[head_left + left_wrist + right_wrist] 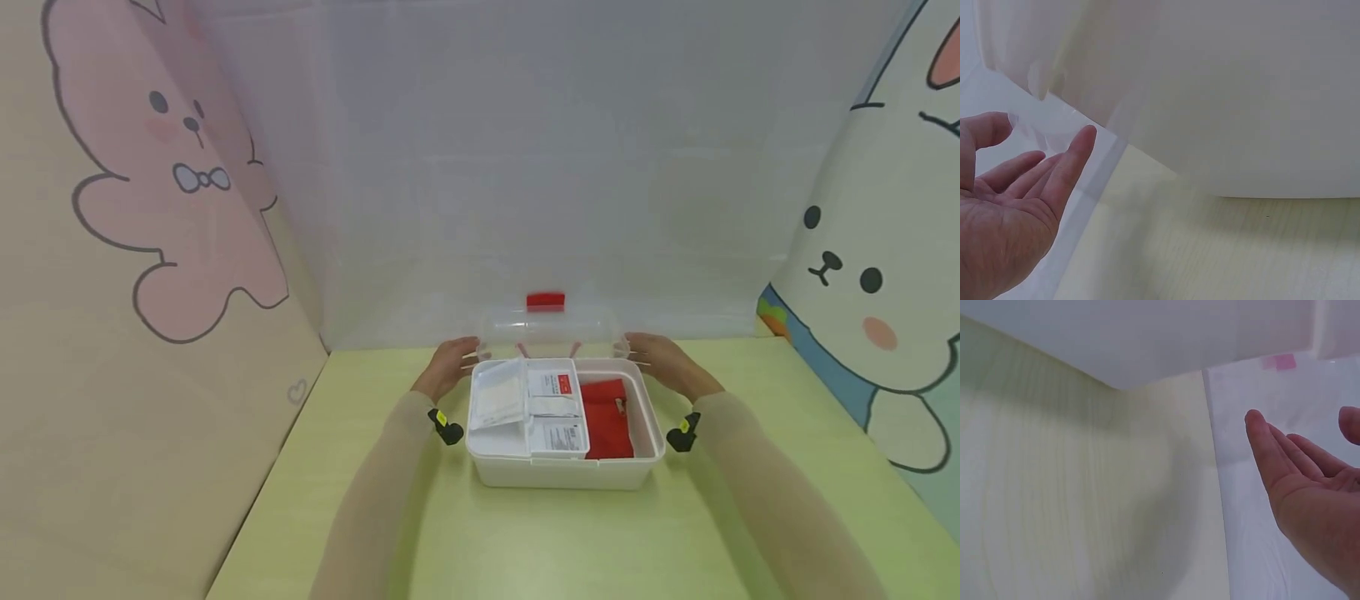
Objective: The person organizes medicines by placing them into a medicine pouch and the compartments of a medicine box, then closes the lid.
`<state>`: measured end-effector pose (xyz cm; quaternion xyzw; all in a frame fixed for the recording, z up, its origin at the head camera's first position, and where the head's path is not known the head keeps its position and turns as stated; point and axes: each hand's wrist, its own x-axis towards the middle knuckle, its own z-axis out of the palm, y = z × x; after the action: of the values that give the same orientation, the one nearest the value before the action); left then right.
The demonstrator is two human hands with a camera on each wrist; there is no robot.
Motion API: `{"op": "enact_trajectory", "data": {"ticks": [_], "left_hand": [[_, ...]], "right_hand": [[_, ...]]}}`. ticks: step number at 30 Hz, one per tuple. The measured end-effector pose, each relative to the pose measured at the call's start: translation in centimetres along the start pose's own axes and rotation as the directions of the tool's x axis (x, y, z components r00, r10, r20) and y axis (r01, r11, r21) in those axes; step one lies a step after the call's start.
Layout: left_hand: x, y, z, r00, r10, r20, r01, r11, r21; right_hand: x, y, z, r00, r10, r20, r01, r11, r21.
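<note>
A white plastic box [558, 473] sits on the table with its clear lid [551, 329] swung up at the back; a red latch [545, 300] tops the lid. Inside, a white tray [495, 442] on the left carries several white packets [555, 437], and a red fabric piece [609, 425] lies on the right. My left hand [450, 367] is at the lid's left end, its fingers loosely bent near the clear plastic in the left wrist view. On the opposite end is my right hand [667, 362], its fingers extended and apart from the box wall [1147, 337] in the right wrist view.
The pale yellow-green table [555, 550] runs back to a whitish sheet [555, 167] close behind the lid. Cartoon-printed panels stand at the left [150, 400] and right [847, 300]. Both wrists wear small black cameras [447, 429].
</note>
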<state>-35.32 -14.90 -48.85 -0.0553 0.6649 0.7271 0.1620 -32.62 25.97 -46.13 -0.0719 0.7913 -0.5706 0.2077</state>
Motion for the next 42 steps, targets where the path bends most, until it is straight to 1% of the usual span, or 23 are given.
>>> {"op": "enact_trajectory", "data": {"ticks": [3,5,10,12,15,19,22,25,26,29,32,34,36,39,42], "left_hand": [[0.1,0.2,0.1,1.0,-0.009,-0.005,0.009,1.0,0.019],[0.3,0.2,0.0,1.0,-0.012,-0.005,0.012,0.999,0.029],[0.6,0.5,0.0,1.0,-0.025,0.001,0.025,0.998,0.055],[0.6,0.7,0.0,1.0,-0.022,0.004,0.021,0.998,0.057],[0.5,1.1,0.1,1.0,0.002,0.008,-0.003,0.999,0.055],[0.2,1.7,0.3,0.999,0.031,0.01,-0.032,0.998,0.046],[0.0,2.1,0.3,0.999,0.047,0.016,-0.048,0.998,0.044],[-0.4,2.6,0.4,0.996,0.083,0.042,-0.085,0.994,0.062],[-0.5,2.7,0.4,0.994,0.097,0.052,-0.101,0.993,0.064],[-0.9,3.4,0.5,0.989,0.135,0.068,-0.141,0.986,0.085],[-1.3,4.0,0.5,0.986,0.152,0.066,-0.158,0.983,0.099],[-1.4,4.3,0.5,0.986,0.154,0.064,-0.16,0.982,0.101],[-1.6,4.5,0.5,0.985,0.159,0.07,-0.166,0.98,0.111],[-2.0,4.9,0.6,0.983,0.169,0.072,-0.177,0.978,0.113],[-2.2,5.3,0.7,0.982,0.177,0.061,-0.183,0.977,0.111]], "right_hand": [[0.1,-0.1,0.0,1.0,-0.006,0.028,0.006,1.0,0.024],[0.0,-0.2,0.0,0.999,-0.004,0.036,0.003,1.0,0.019],[-0.1,-0.5,0.1,0.999,0.01,0.033,-0.009,1.0,-0.029],[0.0,-0.6,0.1,1.0,0.008,0.03,-0.007,0.999,-0.05],[0.3,-0.8,-0.1,1.0,0.006,0.008,-0.005,0.998,-0.067],[0.4,-1.2,-0.3,1.0,0.011,-0.015,-0.012,0.998,-0.065],[0.3,-1.4,-0.3,1.0,-0.001,-0.006,0.001,0.999,-0.053],[0.2,-1.7,-0.5,0.999,-0.035,0.003,0.035,0.998,-0.045],[0.2,-1.9,-0.5,0.999,-0.044,-0.002,0.044,0.999,-0.025],[0.1,-2.6,-0.7,0.997,-0.07,-0.017,0.07,0.998,-0.007],[0.0,-3.4,-0.7,0.997,-0.077,-0.031,0.078,0.996,0.046],[-0.2,-3.8,-0.7,0.997,-0.077,-0.028,0.079,0.995,0.059],[-0.4,-4.2,-0.6,0.997,-0.071,-0.029,0.073,0.996,0.055],[-0.7,-4.6,-0.5,0.997,-0.072,-0.027,0.072,0.997,0.011],[-1.1,-5.3,-0.4,0.996,-0.08,-0.03,0.079,0.997,-0.008]]}}
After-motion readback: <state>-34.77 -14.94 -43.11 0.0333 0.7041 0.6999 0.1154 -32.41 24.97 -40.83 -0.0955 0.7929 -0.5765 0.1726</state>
